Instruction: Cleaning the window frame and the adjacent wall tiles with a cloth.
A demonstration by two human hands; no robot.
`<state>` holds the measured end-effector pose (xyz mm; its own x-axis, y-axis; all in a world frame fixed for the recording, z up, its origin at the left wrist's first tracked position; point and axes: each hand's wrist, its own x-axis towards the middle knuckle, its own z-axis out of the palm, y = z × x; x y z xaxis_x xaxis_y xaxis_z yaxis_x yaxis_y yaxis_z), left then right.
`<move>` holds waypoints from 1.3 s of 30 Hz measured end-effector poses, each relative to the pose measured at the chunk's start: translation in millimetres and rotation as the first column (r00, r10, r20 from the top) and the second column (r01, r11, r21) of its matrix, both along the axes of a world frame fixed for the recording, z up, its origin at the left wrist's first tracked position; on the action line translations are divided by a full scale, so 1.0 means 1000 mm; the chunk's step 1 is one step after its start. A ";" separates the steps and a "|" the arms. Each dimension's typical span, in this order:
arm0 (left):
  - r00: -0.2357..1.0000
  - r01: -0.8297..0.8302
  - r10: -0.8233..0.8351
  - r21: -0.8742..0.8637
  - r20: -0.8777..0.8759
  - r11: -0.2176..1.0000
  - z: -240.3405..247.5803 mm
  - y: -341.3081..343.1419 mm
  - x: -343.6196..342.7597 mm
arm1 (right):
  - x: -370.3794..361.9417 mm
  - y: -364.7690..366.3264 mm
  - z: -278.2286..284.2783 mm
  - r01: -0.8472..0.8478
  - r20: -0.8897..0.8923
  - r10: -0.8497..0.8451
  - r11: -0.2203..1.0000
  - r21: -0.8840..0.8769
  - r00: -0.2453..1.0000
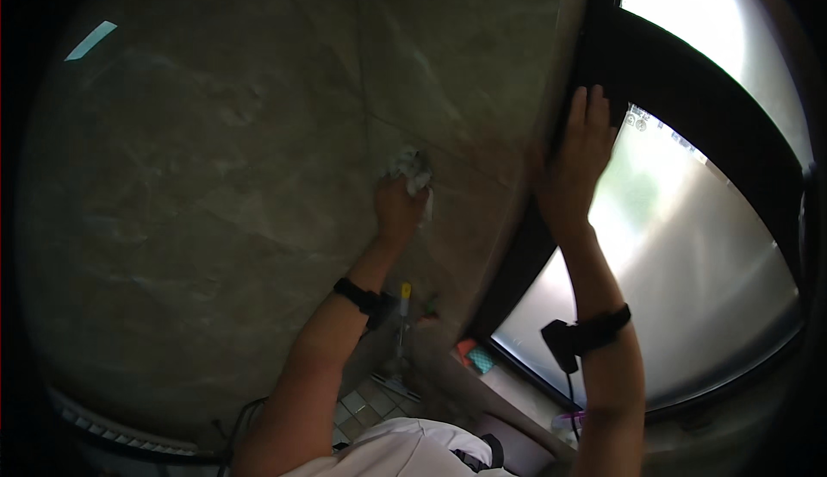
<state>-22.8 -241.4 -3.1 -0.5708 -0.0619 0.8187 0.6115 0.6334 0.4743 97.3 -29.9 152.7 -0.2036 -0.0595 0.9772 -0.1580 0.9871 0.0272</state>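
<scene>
My left hand (399, 212) is closed around a crumpled white cloth (412, 168) and holds it at the brownish marble-look wall (215, 158). Part of the cloth sticks out past the fingers, and the palm side is hidden. To the right, my right hand (572, 171) rests with its fingers stretched out on the dark window frame (600, 50), where the frame meets the wall. Nothing shows in that hand. A black strap with a small device sits on each forearm.
The frosted window pane (680, 236) glows brightly beside my right arm. On the sill (517, 391) lies a small orange and teal item (475, 356). Below my left wrist is a slim tool with a yellow end (405, 291). Small floor tiles (369, 401) show further down.
</scene>
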 end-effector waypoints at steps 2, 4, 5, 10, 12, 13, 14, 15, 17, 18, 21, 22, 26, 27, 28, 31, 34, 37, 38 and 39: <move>0.999 0.018 -0.018 -0.002 0.035 1.000 0.000 0.002 0.006 | -0.016 -0.013 -0.008 -0.032 -0.014 0.032 0.998 -0.061 0.999; 0.997 0.036 -0.036 0.001 0.074 0.999 0.003 0.006 0.015 | -0.033 -0.018 -0.016 -0.030 -0.063 0.017 0.979 -0.203 0.998; 0.997 0.071 -0.070 -0.033 0.019 0.997 0.005 0.009 0.020 | -0.038 -0.018 -0.020 -0.030 -0.062 0.018 0.979 -0.201 0.998; 0.995 0.093 -0.096 -0.138 -0.015 0.986 0.012 -0.011 0.011 | -0.048 -0.021 -0.031 -0.063 -0.065 0.049 0.967 -0.249 0.997; 0.985 0.172 -0.174 -0.055 -0.025 0.984 0.008 -0.030 -0.005 | -0.052 -0.027 -0.035 -0.068 -0.089 0.049 0.973 -0.222 0.995; 0.983 0.178 -0.180 -0.056 -0.025 0.982 0.008 -0.031 -0.011 | -0.052 -0.025 -0.035 -0.056 -0.117 0.034 0.981 -0.185 0.993; 0.980 0.194 -0.194 -0.016 0.038 0.981 0.007 -0.032 -0.015 | -0.053 -0.024 -0.035 -0.051 -0.117 0.029 0.981 -0.186 0.993; 0.973 0.206 -0.208 0.024 0.099 0.978 0.006 -0.032 -0.019 | -0.055 -0.024 -0.035 -0.067 -0.134 0.042 0.980 -0.188 0.990; 0.970 0.178 -0.182 0.039 0.163 0.983 0.005 -0.020 -0.012 | -0.057 -0.021 -0.036 -0.080 -0.147 0.053 0.979 -0.189 0.988; 0.962 0.145 -0.152 0.051 0.226 0.988 0.003 -0.012 -0.007 | -0.057 -0.020 -0.037 -0.093 -0.156 0.064 0.978 -0.188 0.986; 0.989 0.148 -0.147 -0.085 0.025 0.985 0.003 0.002 0.015 | -0.055 -0.019 -0.035 -0.115 -0.150 0.087 0.975 -0.192 0.985; 0.990 0.142 -0.140 -0.084 0.025 0.986 0.002 -0.001 0.014 | -0.053 -0.020 -0.034 -0.120 -0.134 0.095 0.973 -0.196 0.986; 0.992 0.121 -0.117 -0.143 0.037 0.982 0.005 -0.018 -0.001 | -0.049 -0.021 -0.031 -0.124 -0.131 0.099 0.972 -0.200 0.986; 0.988 0.095 -0.072 -0.167 0.139 0.981 0.007 -0.024 -0.007 | -0.049 -0.022 -0.031 -0.120 -0.127 0.095 0.972 -0.204 0.987; 0.988 0.094 -0.072 -0.167 0.136 0.981 0.008 -0.026 -0.012 | -0.049 -0.022 -0.031 -0.113 -0.127 0.087 0.972 -0.208 0.988; 0.981 0.148 -0.159 0.097 0.114 0.984 0.009 -0.025 -0.016 | -0.052 -0.022 -0.034 -0.135 -0.146 0.112 0.978 -0.162 0.983; 0.990 -0.020 0.039 -0.140 0.136 0.990 0.001 -0.010 -0.002 | -0.053 -0.022 -0.037 -0.113 -0.132 0.090 0.977 -0.183 0.987; 0.992 0.084 -0.101 -0.193 -0.080 0.978 -0.003 -0.001 0.017 | -0.050 -0.022 -0.037 -0.096 -0.089 0.080 0.975 -0.200 0.993; 0.976 0.088 -0.139 -0.280 -0.167 0.956 -0.004 0.001 0.021 | -0.050 -0.022 -0.037 -0.103 -0.090 0.087 0.975 -0.199 0.992; 0.951 0.083 -0.184 -0.366 -0.249 0.927 -0.003 0.001 0.023 | -0.049 -0.023 -0.038 -0.109 -0.089 0.092 0.972 -0.209 0.992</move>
